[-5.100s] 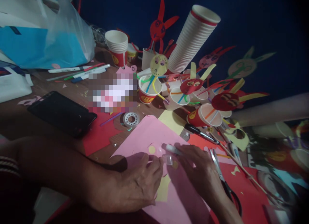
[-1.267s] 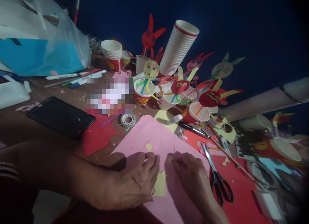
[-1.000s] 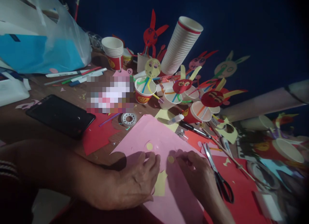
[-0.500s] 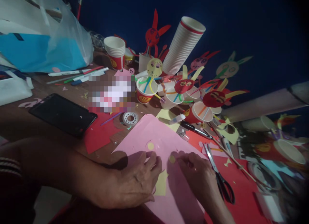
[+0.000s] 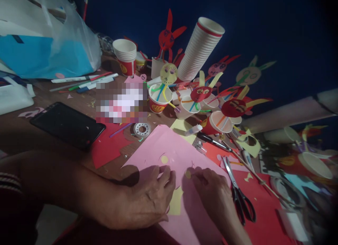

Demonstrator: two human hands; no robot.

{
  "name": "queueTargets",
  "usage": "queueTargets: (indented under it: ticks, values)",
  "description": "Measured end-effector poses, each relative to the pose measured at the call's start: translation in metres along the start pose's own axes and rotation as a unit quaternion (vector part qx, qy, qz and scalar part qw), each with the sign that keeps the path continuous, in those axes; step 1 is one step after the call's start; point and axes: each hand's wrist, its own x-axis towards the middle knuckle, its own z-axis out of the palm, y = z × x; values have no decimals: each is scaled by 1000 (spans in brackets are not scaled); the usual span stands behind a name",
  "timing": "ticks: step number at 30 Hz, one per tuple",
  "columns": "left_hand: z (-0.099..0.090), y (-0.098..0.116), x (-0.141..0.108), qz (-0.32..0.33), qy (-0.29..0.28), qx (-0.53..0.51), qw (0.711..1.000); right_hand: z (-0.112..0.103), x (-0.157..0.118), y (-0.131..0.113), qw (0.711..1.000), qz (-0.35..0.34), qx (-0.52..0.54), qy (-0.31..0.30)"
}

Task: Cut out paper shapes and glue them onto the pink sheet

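Observation:
A large sheet of pink paper lies on the table under both hands. My left hand rests on it, fingers stretched out and slightly apart, holding nothing that shows. Just beyond those fingertips is a small yellow paper circle. My right hand pinches the edge of another small yellow paper circle, held over or against the pink sheet. Between the hands lies a yellow piece of paper, partly covered by my left hand. Black-handled scissors lie beside my right hand.
Decorated paper cups with paper faces on strips stand behind, near a tall leaning stack of white cups. A roll of tape, a dark tablet, a glue stick and red paper lie around the pink sheet.
My right hand, with the yellow circle in its fingers, has shifted very slightly left. My left hand stays nearly in place on the pink paper.

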Motion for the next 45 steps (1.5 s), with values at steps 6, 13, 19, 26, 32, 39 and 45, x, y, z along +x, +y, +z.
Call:
queueTargets:
  ticks: [6,13,19,26,32,39,45]
  values:
    - [0,-2,2,16,-14,-4,1000,3,0,1,999,-47,-6,-3]
    - [-2,-3,4,12,-19,-9,1000,8,-1,-2,999,-42,15,-14]
    - [-4,-3,5,14,-16,-17,1000,-5,5,-8,992,-63,97,48]
    - [-7,-6,8,3,-5,-39,999,5,26,-35,991,-57,122,24]
    - [-4,-5,6,0,-9,-45,999,8,37,-39,992,-60,114,-9]
    - [-6,-6,6,10,-20,-26,999,8,41,-39,991,-92,100,-9]
    - [-8,-7,7,12,-14,-18,1000,10,43,-40,988,-138,61,14]
